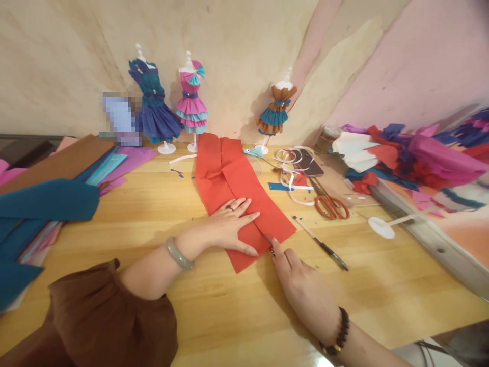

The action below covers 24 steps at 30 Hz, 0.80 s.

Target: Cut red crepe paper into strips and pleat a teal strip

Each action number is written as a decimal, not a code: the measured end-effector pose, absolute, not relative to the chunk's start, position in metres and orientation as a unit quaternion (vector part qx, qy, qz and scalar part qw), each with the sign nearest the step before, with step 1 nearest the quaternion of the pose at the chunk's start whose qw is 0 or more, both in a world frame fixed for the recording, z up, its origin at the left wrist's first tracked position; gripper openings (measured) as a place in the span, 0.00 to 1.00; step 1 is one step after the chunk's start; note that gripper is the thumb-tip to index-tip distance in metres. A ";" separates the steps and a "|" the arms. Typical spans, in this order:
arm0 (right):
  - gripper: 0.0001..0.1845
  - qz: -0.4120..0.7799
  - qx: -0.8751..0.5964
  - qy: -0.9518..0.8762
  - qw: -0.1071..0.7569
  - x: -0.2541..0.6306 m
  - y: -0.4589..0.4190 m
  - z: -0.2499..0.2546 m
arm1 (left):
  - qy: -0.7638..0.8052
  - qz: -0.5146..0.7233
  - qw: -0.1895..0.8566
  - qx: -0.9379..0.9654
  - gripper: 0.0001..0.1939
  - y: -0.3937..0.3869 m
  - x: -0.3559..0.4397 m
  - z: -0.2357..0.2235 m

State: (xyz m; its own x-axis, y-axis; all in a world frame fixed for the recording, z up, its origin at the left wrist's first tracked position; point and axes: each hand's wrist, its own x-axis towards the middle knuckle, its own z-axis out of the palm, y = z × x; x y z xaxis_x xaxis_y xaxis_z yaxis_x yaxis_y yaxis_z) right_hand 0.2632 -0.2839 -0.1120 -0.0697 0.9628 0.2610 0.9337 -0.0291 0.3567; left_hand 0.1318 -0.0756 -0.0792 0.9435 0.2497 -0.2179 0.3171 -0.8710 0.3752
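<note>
Red crepe paper [263, 204] lies folded in layers on the wooden table, its far end reaching back to the wall. My left hand [233, 224] rests flat on the paper with fingers spread, pressing it down. At the paper's near right edge, my right hand [296, 278] is closed around small scissors [268, 238]. Their narrow blade lies along the line where the red layers part; most of the handle is hidden by my fingers.
Three small dress forms in paper dresses, blue-green [155, 102], pink [192, 99] and brown [277, 112], stand by the wall. Another person's arm [315, 41] reaches behind the brown one. Orange-handled scissors [331, 206] and a pen [324, 247] lie right; paper stacks [46, 204] lie left.
</note>
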 end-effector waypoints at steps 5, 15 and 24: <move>0.29 0.253 0.677 0.690 0.037 0.261 -0.280 -0.109 | 0.141 -0.077 0.207 0.965 0.56 -0.076 0.132 -0.080; 0.29 0.255 0.669 0.697 0.048 0.259 -0.281 -0.101 | 0.145 -0.085 0.210 0.963 0.57 -0.076 0.133 -0.080; 0.29 0.258 0.666 0.698 0.043 0.263 -0.272 -0.105 | 0.135 -0.060 0.207 0.967 0.57 -0.074 0.133 -0.089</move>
State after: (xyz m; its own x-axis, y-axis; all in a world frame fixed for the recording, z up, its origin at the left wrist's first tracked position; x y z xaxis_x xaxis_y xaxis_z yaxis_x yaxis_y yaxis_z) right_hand 0.2629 -0.2721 -0.1050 -0.1083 0.9529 0.2833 0.9084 -0.0209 0.4176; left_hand 0.1328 -0.0736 -0.0888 0.9561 0.2366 -0.1729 0.2866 -0.8781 0.3831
